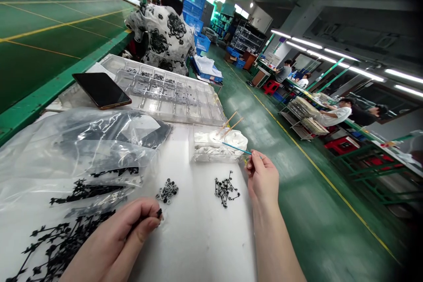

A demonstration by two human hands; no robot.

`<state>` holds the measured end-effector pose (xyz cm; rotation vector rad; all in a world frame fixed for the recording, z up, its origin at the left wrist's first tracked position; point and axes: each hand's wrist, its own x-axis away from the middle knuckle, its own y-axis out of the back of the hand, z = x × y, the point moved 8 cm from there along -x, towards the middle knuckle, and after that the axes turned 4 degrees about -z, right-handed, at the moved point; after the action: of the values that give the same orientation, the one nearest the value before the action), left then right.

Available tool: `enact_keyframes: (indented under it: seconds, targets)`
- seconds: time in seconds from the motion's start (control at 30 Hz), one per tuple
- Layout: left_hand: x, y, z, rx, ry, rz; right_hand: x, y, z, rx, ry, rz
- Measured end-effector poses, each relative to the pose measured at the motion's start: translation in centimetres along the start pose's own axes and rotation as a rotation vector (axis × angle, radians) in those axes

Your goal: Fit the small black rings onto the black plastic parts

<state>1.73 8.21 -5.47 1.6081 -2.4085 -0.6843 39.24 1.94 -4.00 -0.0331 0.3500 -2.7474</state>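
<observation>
My right hand (264, 176) pinches a thin blue stick (236, 147) whose far end reaches over the white material in a clear plastic box (218, 157). Between the thumb and fingertips of my left hand (128, 233) is a small black part (159, 213), mostly hidden. Just beyond that hand lies a pile of small black and grey rings (167, 191). A loose cluster of thin black pieces (226, 189) rests on the white surface left of my right wrist. Many long black pieces (72, 233) spread by my left forearm, partly inside a clear plastic bag (79, 141).
A clear compartment tray (172, 92) with small parts stands behind the bag. A dark phone (102, 90) lies at its left. Two wooden sticks (231, 125) poke up from the plastic box. Ahead sits a person in a patterned top (165, 37); other people sit at benches on the right.
</observation>
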Motion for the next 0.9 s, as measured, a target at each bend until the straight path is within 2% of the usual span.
enact_keyframes:
  seconds: [0.23,0.33,0.47,0.6,0.7,0.9]
  targets:
    - [0.0,0.0,0.4,0.068,0.094,0.037,0.4,0.0,1.5,-0.088,-0.002,0.058]
    - [0.0,0.1,0.4,0.067,0.102,0.069,1.9,-1.0,2.0,-0.155,-0.019,0.150]
    - [0.0,1.2,-0.2,0.106,0.166,0.019,5.2,-3.1,1.7,-0.257,-0.093,0.330]
    - [-0.2,1.9,-1.4,0.159,0.168,0.002,8.1,-4.6,1.4,-0.264,-0.152,0.448]
    - [-0.1,2.3,-1.5,0.208,0.229,-0.057,9.2,-5.1,1.7,-0.243,-0.145,0.504]
    - [-0.2,2.0,-1.9,0.269,0.216,-0.048,10.0,-5.4,1.7,-0.196,-0.118,0.571]
